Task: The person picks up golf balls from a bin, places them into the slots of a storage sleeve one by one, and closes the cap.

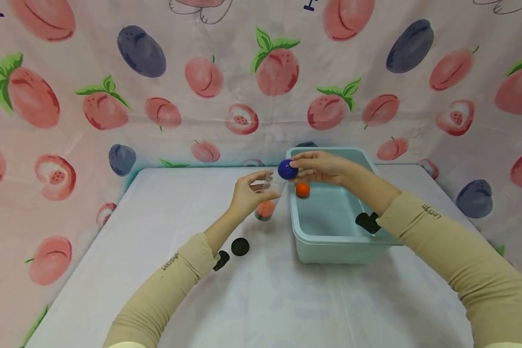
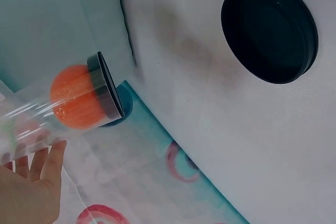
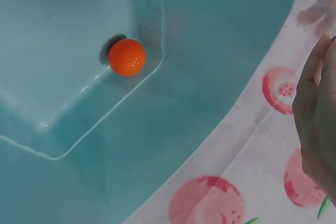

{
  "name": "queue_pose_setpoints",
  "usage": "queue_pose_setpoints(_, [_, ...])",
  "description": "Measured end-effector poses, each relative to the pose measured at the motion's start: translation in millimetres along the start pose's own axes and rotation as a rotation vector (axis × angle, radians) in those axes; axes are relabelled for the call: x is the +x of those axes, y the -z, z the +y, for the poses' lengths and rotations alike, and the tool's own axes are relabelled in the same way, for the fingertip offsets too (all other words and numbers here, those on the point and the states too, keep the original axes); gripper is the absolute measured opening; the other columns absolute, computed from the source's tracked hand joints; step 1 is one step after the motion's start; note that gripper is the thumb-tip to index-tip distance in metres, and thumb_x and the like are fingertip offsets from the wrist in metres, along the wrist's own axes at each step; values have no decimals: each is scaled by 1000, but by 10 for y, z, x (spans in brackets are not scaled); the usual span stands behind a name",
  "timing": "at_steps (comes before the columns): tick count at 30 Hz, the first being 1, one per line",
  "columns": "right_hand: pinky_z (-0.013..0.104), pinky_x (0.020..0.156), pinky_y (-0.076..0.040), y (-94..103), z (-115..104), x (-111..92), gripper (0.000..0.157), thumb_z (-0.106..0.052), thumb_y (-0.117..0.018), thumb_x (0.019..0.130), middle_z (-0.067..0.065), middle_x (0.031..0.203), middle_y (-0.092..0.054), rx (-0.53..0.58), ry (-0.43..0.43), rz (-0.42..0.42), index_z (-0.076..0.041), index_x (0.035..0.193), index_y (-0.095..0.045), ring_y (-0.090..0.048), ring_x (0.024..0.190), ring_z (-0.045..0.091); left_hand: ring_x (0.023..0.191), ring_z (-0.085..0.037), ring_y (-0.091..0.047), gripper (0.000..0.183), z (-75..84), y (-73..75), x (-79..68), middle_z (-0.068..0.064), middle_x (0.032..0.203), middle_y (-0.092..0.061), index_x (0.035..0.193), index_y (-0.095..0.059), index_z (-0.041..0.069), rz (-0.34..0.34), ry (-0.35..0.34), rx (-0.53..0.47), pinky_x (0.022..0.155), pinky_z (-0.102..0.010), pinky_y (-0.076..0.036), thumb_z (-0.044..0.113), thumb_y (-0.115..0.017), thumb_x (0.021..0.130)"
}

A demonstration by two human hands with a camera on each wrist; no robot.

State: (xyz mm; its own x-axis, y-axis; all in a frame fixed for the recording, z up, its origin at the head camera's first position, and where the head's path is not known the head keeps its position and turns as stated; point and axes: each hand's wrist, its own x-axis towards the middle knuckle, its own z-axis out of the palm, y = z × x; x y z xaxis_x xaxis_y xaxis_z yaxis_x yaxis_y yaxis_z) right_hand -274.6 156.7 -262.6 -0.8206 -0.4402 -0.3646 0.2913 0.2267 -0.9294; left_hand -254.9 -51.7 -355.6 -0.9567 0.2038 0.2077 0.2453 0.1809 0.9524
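Note:
My left hand (image 1: 249,195) grips a clear plastic tube (image 2: 31,114) by its upper part, and the tube leans to the right. At its bottom, against a black base cap (image 2: 105,85), rests an orange ball (image 2: 77,97). The fingers of my right hand (image 1: 319,167) pinch a dark blue ball (image 1: 287,169) close by the tube's upper end. In the right wrist view the right hand (image 3: 320,114) shows at the right edge, with the blue ball mostly hidden. Another orange ball, a dimpled golf ball (image 3: 127,57), lies in a corner of the pale blue bin (image 1: 302,238).
A round black lid (image 1: 240,247) lies on the white table (image 1: 174,208), left of the bin and near the left wrist. Black wrist cameras (image 1: 368,223) sit at both cuffs. A fruit-printed cloth (image 1: 239,82) hangs behind the table.

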Motion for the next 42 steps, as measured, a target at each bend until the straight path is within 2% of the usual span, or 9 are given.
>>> queue_pose_setpoints(7, [41, 103, -37, -7, 3, 1, 44, -12, -47, 98, 24, 141, -39, 16, -1, 11, 3, 138, -36, -66, 85, 15, 111, -31, -62, 56, 13, -24, 6, -16, 122, -61, 126, -61, 10, -4, 22, 3, 91, -37, -54, 8, -80, 74])
queue_pose_setpoints(9, [41, 104, -38, -11, -1, 6, 44, -12, -48, 98, 20, 134, -47, 22, 0, 16, 3, 137, -37, -66, 86, 15, 110, -31, -63, 56, 24, -19, 5, -15, 122, -61, 126, -61, 10, 1, 33, 7, 90, -37, -54, 8, -80, 73])
queue_pose_setpoints(12, [41, 106, -37, -18, -11, 18, 42, -12, -50, 97, 10, 112, -58, 32, 13, 12, 3, 135, -40, -65, 88, 15, 108, -32, -63, 56, 36, -11, 12, -15, 121, -61, 126, -61, 10, 12, 48, 7, 89, -38, -54, 8, -80, 73])
queue_pose_setpoints(14, [41, 107, -38, -18, -12, 27, 41, -12, -51, 97, 5, 100, -60, 31, 21, 8, 3, 134, -42, -66, 88, 15, 108, -33, -63, 56, 35, -6, 14, -15, 121, -62, 125, -61, 9, 18, 56, 14, 90, -39, -54, 7, -80, 73])
queue_pose_setpoints(16, [41, 106, -38, -14, -11, 34, 40, -12, -50, 97, 4, 95, -60, 24, 28, 0, 3, 133, -42, -66, 87, 14, 108, -34, -63, 55, 29, -3, 14, -15, 121, -62, 125, -62, 9, 19, 65, 19, 91, -40, -53, 7, -80, 73])
queue_pose_setpoints(24, [40, 103, -44, 17, -1, 34, 44, -11, -49, 98, 3, 93, -61, 12, 13, 18, 5, 137, -38, -65, 84, 14, 110, -34, -62, 53, 6, 1, 8, -14, 120, -62, 122, -64, 10, 24, 77, 5, 92, -41, -53, 7, -81, 72])
queue_pose_setpoints(28, [32, 90, -55, 42, -4, 28, 46, -11, -47, 98, 4, 93, -61, 16, 13, 18, 7, 139, -35, -65, 84, 14, 111, -34, -61, 54, 15, -4, 10, -14, 121, -62, 123, -64, 11, 25, 83, 4, 93, -41, -52, 7, -81, 72])
queue_pose_setpoints(31, [27, 80, -57, 62, -13, 24, 47, -11, -47, 98, 3, 92, -62, 16, 11, 14, 7, 139, -33, -66, 84, 15, 112, -34, -61, 54, 26, -1, 11, -13, 122, -61, 124, -63, 12, 21, 94, 11, 93, -41, -52, 8, -81, 73])
queue_pose_setpoints(42, [27, 79, -58, 152, -27, 37, 47, -13, -47, 98, 3, 90, -67, -5, 0, 23, 7, 139, -33, -67, 81, 13, 116, -33, -59, 54, 45, 68, 15, -14, 123, -61, 124, -63, 11, 19, 98, 24, 96, -41, -50, 7, -80, 73])
